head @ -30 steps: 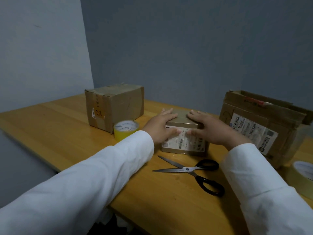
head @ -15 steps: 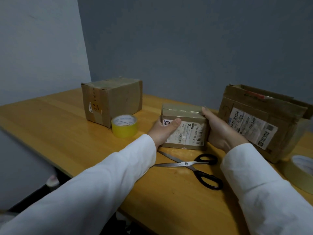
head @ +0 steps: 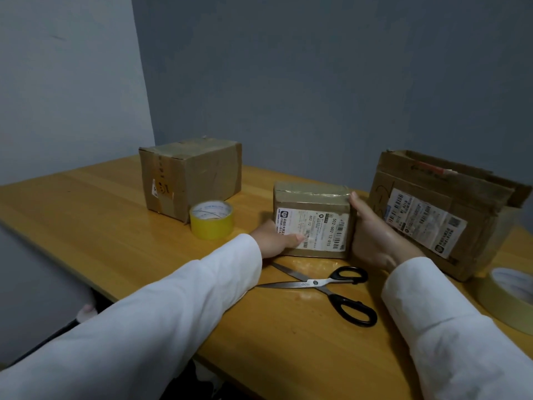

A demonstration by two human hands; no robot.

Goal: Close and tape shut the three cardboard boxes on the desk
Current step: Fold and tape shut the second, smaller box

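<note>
Small box (head: 313, 219) held between both hands, left of the large box (head: 444, 209).
It has been tipped upright; left hand (head: 274, 239) and right hand (head: 375, 235) grasp its sides; the seam appears taped.

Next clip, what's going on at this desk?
A person in white sleeves holds the small box between both hands, left hand and right hand on its sides; tape shows across its top. The left box looks taped shut, while the big box on the right has flaps standing up. Yellow tape, scissors and another roll lie nearby.
</note>
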